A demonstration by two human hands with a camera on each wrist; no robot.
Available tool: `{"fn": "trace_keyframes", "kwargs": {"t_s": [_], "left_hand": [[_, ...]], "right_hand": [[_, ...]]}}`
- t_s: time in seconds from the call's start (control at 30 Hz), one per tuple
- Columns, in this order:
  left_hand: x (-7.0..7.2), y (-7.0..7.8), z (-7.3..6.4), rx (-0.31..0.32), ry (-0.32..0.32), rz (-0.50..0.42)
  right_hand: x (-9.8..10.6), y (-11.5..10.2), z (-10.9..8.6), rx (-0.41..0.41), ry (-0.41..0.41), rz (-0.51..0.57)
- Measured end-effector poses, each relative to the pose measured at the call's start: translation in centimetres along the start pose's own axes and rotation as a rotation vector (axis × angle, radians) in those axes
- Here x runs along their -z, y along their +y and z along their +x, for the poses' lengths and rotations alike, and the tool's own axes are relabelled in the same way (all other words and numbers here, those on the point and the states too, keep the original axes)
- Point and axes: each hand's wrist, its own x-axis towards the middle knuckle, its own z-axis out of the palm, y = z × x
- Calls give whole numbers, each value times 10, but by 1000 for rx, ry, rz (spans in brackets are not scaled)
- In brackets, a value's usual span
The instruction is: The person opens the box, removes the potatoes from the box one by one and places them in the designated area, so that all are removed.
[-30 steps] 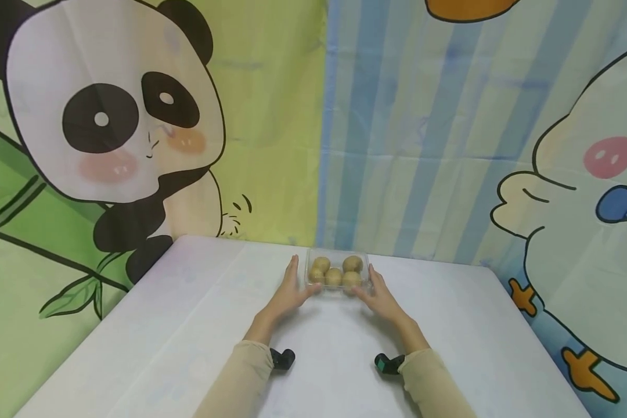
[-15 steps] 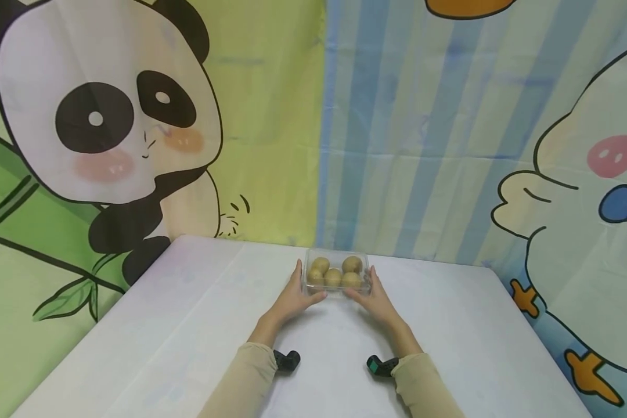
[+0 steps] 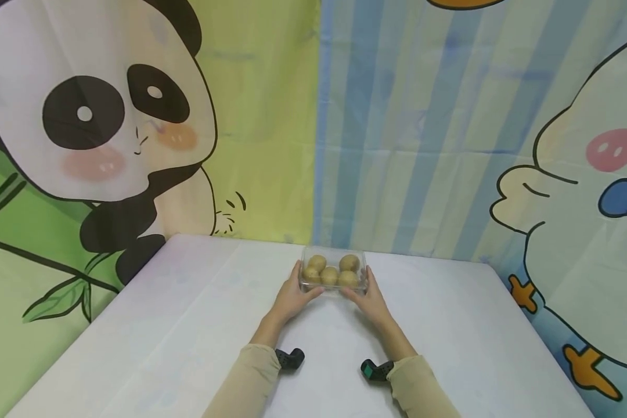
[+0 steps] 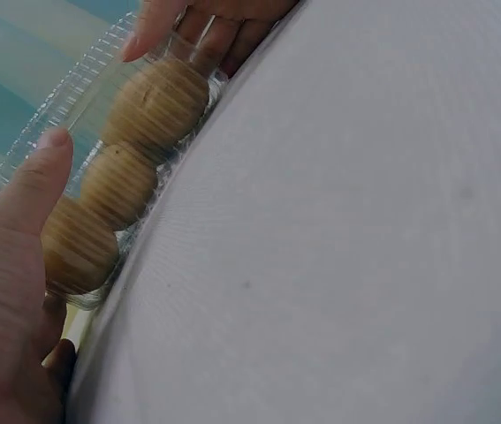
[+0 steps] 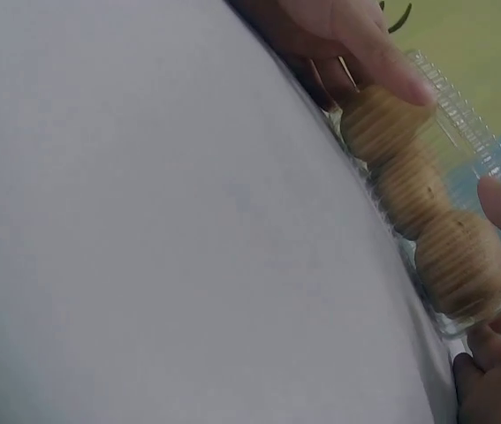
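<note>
A clear plastic box (image 3: pixel 332 254) with a ridged rim sits at the far part of the white table. Several round, yellow-brown fruits or potatoes (image 3: pixel 329 276) show through its walls; which kind I cannot tell. On the box's left end, my left hand (image 3: pixel 291 299) grips it, thumb across the near wall and fingers around the side. My right hand (image 3: pixel 372 302) holds the right end in the same manner. In the left wrist view, the left thumb (image 4: pixel 34 185) lies against the plastic, with the other fingers curled low and partly hidden. Whether the box touches the table is unclear.
The white table (image 3: pixel 198 337) spreads out on both sides and in front of the box. Close behind its far edge hangs a cloth backdrop (image 3: pixel 271 145) printed with cartoon animals. Black wrist devices (image 3: pixel 291 360) stick out inward from both sleeves.
Both hands have drawn in against the ends of the box, and their thumbs have settled on its near wall. The head view has turned slightly.
</note>
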Motion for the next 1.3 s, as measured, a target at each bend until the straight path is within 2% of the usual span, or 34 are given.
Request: {"fn": "trace_keyframes", "kwargs": {"t_s": [0.13, 0.33, 0.5, 0.83, 1.1, 1.3], "left_hand": [[3, 1, -1, 4, 30, 10], [6, 3, -3, 9, 32, 40], [7, 3, -3, 10, 38, 55], [5, 4, 2, 8, 46, 63], [3, 3, 2, 17, 32, 64], [4, 3, 1, 25, 24, 56]], "right_hand": [[-9, -8, -6, -28, 27, 37], [-17, -15, -13, -73, 79, 75], [-18, -17, -13, -106, 91, 102], [-15, -18, -11, -112, 110, 128], [-18, -15, -14, -67, 103, 221], [-17, -17, -15, -52, 109, 234]]}}
